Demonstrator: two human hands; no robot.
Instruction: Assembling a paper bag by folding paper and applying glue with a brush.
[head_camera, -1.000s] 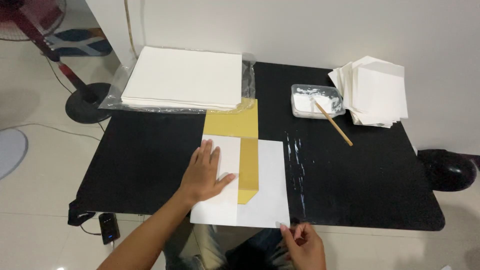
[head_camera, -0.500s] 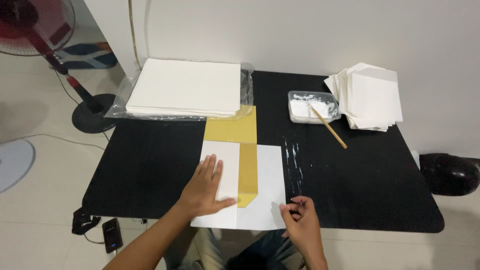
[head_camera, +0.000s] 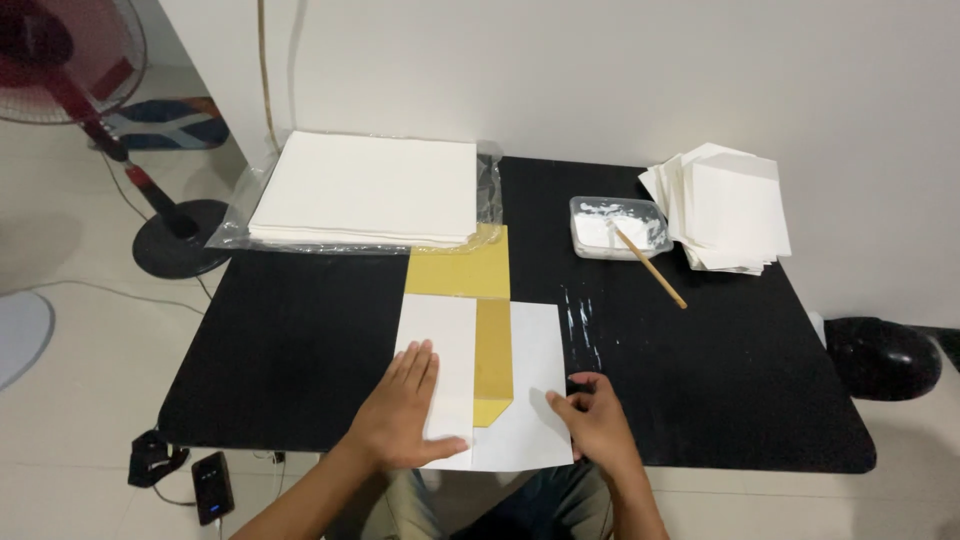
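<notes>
A gold sheet lies on the black table, partly covered by two white paper flaps: a left flap and a right flap. My left hand lies flat on the lower part of the left flap, fingers spread. At the right flap's lower right edge, my right hand has its fingers curled and pinches the paper's edge.
A thick stack of white sheets on clear plastic sits at the back left. A plastic tub of white paste with a wooden stick stands at the back right beside a pile of folded white papers. White smears mark the table. A fan stands on the floor, left.
My right hand has moved up from the table's front edge onto the right flap's edge. The left hand has slid slightly lower on the left flap. The view has shifted a little.
</notes>
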